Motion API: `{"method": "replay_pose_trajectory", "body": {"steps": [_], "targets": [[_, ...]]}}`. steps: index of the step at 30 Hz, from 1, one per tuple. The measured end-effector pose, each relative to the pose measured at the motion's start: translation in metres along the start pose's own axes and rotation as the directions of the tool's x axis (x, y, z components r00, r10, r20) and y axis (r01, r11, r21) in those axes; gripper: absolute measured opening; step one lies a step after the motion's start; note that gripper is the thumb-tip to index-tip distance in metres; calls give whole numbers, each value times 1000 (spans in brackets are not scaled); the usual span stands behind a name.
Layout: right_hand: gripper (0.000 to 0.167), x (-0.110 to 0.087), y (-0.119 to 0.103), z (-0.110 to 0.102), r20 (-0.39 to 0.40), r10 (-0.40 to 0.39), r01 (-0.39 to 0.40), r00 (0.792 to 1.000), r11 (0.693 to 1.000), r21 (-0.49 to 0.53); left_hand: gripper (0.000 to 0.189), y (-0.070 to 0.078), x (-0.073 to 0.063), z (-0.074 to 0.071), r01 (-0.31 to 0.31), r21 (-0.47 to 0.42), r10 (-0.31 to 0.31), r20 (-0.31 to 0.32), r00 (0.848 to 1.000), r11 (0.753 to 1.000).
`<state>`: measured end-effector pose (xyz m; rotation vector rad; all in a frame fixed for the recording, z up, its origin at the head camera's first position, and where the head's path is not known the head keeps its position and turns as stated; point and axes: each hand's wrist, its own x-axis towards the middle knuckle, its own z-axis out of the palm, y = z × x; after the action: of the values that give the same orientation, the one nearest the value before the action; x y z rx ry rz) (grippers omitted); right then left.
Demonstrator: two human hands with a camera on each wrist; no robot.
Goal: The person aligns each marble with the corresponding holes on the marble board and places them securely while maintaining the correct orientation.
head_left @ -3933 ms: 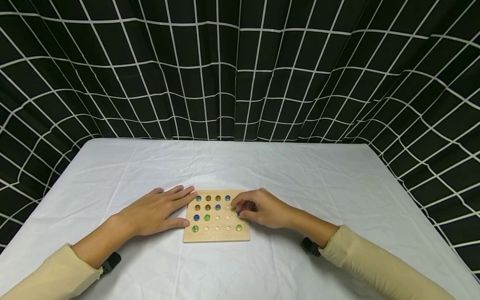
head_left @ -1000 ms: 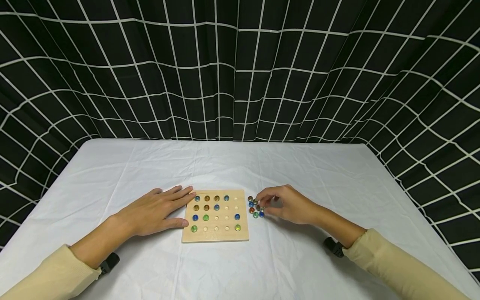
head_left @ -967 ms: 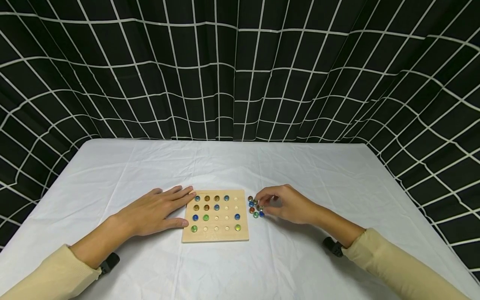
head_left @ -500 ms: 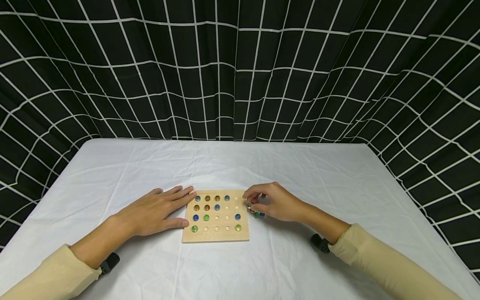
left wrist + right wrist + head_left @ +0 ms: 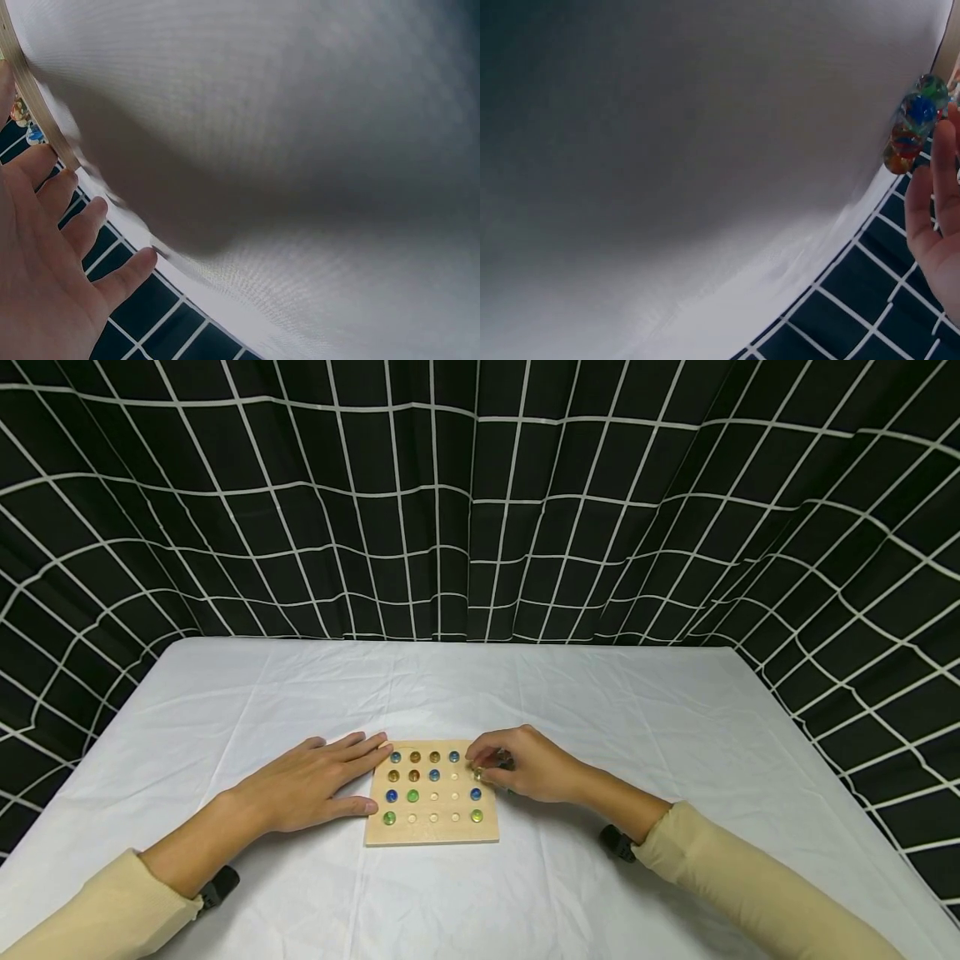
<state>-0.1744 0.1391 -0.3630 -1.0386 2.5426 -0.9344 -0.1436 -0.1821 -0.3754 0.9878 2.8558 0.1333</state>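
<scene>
A light wooden board [image 5: 433, 835] with rows of shallow round hollows lies on the table. Blue, amber and green marbles sit in many of the hollows, among them a blue marble [image 5: 476, 794] and a yellow-green marble [image 5: 477, 816] at the right side. Over the board's right edge my right hand [image 5: 528, 766] pinches a clear, pale marble [image 5: 478, 773] between thumb and fingers, close above the second row. My left hand [image 5: 322, 783] rests with fingers spread, its index finger and thumb at the board's left edge. In the left wrist view, my left fingers [image 5: 90, 225] are extended.
Several loose glass marbles [image 5: 919, 111] lie beside the board in the right wrist view; in the head view my right hand mostly covers them. A white cloth [image 5: 600, 693] covers the table. Behind it hangs a black curtain [image 5: 450, 527] with a white grid.
A blue marble has been let go in the third row's right hollow. My right hand then picked a clear marble from the loose ones and moved left over the board. My left hand stays put.
</scene>
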Motion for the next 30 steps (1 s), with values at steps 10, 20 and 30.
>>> {"method": "replay_pose_trajectory", "body": {"steps": [10,20,30], "targets": [[21,4,-2,3,1,23,-23,1000,999,-26,76,0,0,1,9,-1,-9,9,1000,1000],[19,6,-3,4,3,6,-6,1000,999,-37,76,0,0,1,5,3,-5,4,1000,1000],[21,-2,4,-11,-74,41,-43,996,999,-30,76,0,-1,1,-1,2,1,-6,1000,1000]]}}
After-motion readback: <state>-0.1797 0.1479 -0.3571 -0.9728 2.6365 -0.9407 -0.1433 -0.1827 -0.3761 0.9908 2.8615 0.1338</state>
